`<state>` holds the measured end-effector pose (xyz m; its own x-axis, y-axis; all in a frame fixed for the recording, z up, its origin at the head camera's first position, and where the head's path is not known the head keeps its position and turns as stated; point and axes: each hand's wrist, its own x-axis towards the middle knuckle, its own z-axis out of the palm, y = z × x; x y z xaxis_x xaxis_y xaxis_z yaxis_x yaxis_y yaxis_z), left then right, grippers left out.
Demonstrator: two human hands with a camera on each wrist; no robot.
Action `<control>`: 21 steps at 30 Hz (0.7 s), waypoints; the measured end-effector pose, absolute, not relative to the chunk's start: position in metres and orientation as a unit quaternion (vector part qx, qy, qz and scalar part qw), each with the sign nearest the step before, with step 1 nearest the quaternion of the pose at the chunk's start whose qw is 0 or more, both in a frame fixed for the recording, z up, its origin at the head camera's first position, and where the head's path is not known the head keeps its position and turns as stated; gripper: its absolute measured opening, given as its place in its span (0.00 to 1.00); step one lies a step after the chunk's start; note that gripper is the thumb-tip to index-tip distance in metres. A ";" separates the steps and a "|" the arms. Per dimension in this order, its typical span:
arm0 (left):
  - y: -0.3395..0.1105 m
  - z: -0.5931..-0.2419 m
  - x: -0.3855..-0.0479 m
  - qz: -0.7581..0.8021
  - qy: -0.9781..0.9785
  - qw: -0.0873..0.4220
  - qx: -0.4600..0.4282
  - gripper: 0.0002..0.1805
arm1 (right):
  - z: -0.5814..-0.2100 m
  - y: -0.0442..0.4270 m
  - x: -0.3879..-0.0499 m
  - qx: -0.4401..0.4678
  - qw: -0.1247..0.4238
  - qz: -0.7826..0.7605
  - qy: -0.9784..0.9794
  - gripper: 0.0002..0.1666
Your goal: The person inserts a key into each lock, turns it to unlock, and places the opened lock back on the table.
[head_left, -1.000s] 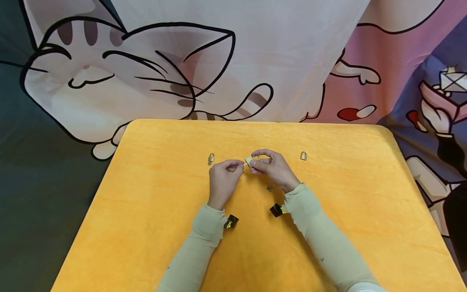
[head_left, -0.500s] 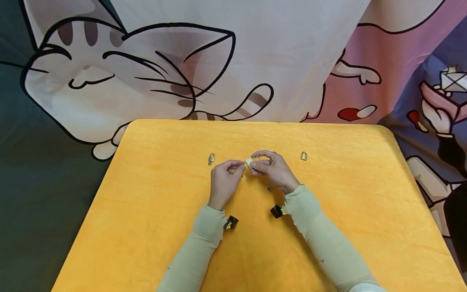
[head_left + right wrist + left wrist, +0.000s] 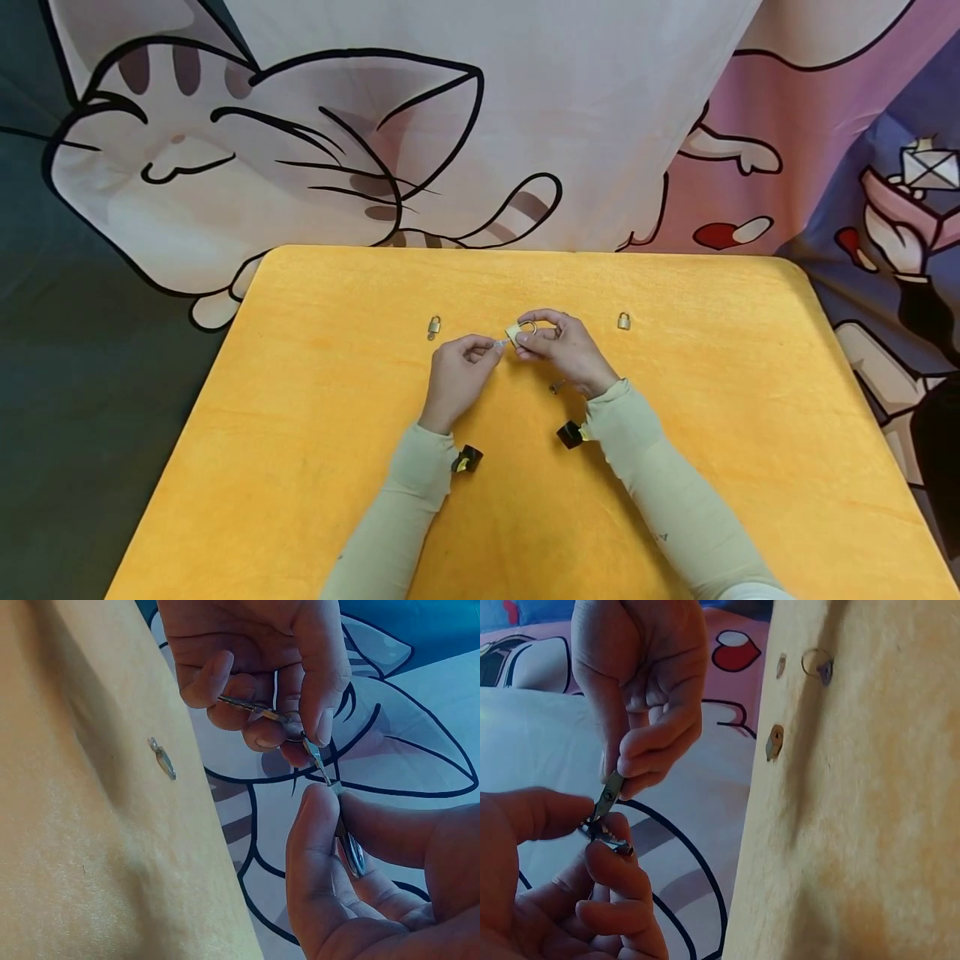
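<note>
My left hand (image 3: 459,375) pinches a small key (image 3: 316,760) between thumb and fingertips. A second key (image 3: 251,707) lies against its curled fingers in the right wrist view. My right hand (image 3: 566,354) holds a brass padlock (image 3: 513,334) by its body, the looped shackle (image 3: 529,326) toward the fingers. In the left wrist view the keyhole end of that padlock (image 3: 609,793) faces the left fingertips. The key's tip is close to the padlock; whether they touch I cannot tell. Both hands are held above the table.
On the yellow table (image 3: 337,467) lie one padlock (image 3: 434,326) left of the hands and another padlock (image 3: 624,321) to the right. A small ring with a key (image 3: 825,671) lies near my right wrist. A cartoon-printed cloth (image 3: 600,125) hangs behind the table.
My left hand has drawn slightly left and down from the padlock, and more of the key now shows between the hands. The right hand has barely moved.
</note>
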<state>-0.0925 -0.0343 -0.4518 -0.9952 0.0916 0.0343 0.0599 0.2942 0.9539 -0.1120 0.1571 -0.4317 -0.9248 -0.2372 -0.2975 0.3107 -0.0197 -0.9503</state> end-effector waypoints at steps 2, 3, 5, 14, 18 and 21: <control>-0.034 -0.452 -0.093 0.601 0.798 0.017 0.042 0.10 | -0.432 0.157 -0.112 0.023 0.192 -0.715 0.672 0.25; -0.034 -0.452 -0.093 0.604 0.796 0.019 0.039 0.10 | -0.432 0.157 -0.112 0.021 0.193 -0.715 0.672 0.25; -0.033 -0.453 -0.093 0.607 0.794 0.021 0.032 0.10 | -0.433 0.156 -0.111 0.017 0.194 -0.716 0.671 0.24; -0.030 -0.449 -0.091 0.592 0.806 0.003 0.012 0.09 | -0.432 0.154 -0.112 0.011 0.194 -0.700 0.688 0.19; -0.030 -0.448 -0.091 0.587 0.809 0.003 0.013 0.09 | -0.431 0.153 -0.112 0.002 0.192 -0.688 0.700 0.17; -0.031 -0.448 -0.091 0.585 0.811 0.006 0.014 0.10 | -0.431 0.153 -0.112 -0.003 0.193 -0.683 0.705 0.16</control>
<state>-0.0906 -0.0311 -0.4478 -0.9995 0.0307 0.0069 0.0162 0.3148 0.9490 -0.1120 0.1534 -0.4307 -0.9252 -0.2682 -0.2686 0.2598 0.0682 -0.9632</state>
